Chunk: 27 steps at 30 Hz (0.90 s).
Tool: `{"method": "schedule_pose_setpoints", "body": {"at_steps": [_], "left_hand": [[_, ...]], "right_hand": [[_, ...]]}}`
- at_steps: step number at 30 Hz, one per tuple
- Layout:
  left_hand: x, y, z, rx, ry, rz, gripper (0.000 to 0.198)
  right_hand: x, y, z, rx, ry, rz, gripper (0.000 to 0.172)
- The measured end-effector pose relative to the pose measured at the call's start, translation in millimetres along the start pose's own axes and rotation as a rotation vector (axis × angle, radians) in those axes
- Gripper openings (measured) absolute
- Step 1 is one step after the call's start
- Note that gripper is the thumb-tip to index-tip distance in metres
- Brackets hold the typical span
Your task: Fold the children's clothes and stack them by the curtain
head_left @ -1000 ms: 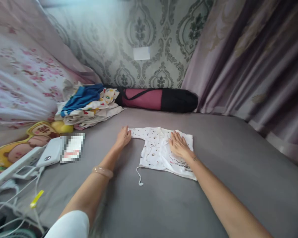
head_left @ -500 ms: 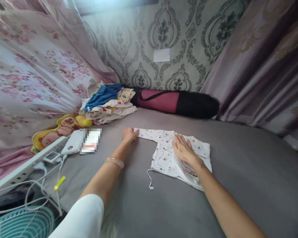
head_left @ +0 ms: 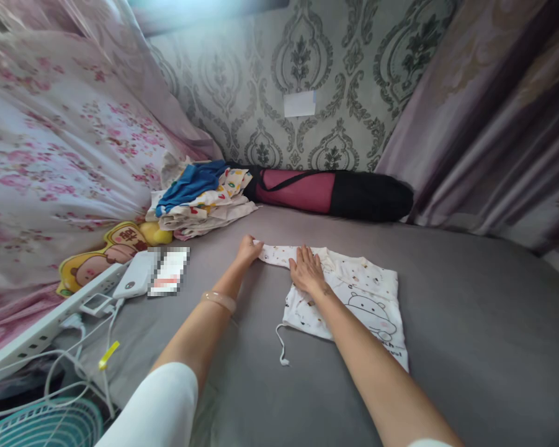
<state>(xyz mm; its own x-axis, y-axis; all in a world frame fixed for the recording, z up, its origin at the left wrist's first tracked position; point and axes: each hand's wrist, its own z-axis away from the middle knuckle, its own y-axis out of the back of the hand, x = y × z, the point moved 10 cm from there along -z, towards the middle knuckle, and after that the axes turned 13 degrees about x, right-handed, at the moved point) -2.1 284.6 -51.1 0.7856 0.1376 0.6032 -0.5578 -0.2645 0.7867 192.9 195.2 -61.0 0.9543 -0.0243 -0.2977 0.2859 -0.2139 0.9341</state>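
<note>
A small white baby shirt (head_left: 370, 298) with tiny prints and a cartoon animal on its front lies on the grey bed sheet (head_left: 270, 397). Its one visible sleeve stretches out to the left, and a white tie string hangs from the lower left edge. My left hand (head_left: 249, 249) pinches the cuff of that sleeve. Flat on the shirt, near where the sleeve joins the body, rests my right hand (head_left: 308, 270), palm down with fingers extended. My right forearm covers part of the shirt's lower edge.
A pile of folded clothes (head_left: 200, 198) sits at the back left beside a red and black long bag (head_left: 298, 189) along the wall. At left are a power strip (head_left: 51, 320) with cables, a white power bank (head_left: 137, 273), a yellow cartoon cushion (head_left: 90, 264) and a teal basket (head_left: 51, 422).
My right hand has slid left across the shirt, from its middle to the sleeve joint, uncovering the cartoon print. My left hand still holds the cuff, shifted slightly right.
</note>
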Motion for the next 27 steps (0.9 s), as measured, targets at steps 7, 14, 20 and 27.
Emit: {"method": "schedule_pose_setpoints", "body": {"at_steps": [7, 14, 20, 27], "left_hand": [[4, 7.9, 15, 0.025, -0.209, -0.207, 0.031], [10, 6.6, 16, 0.009, -0.272, -0.479, 0.036], [83, 0.4, 56, 0.166, -0.697, -0.365, 0.039], [99, -77.2, 113, -0.296, -0.96, -0.252, 0.057]], "right_hand": [[0, 0, 4, 0.024, 0.01, 0.04, 0.06], [-2, 0, 4, 0.02, 0.02, 0.05, 0.058], [1, 3, 4, 0.076, 0.008, -0.02, 0.059], [11, 7, 2, 0.103, -0.071, -0.089, 0.061]]}}
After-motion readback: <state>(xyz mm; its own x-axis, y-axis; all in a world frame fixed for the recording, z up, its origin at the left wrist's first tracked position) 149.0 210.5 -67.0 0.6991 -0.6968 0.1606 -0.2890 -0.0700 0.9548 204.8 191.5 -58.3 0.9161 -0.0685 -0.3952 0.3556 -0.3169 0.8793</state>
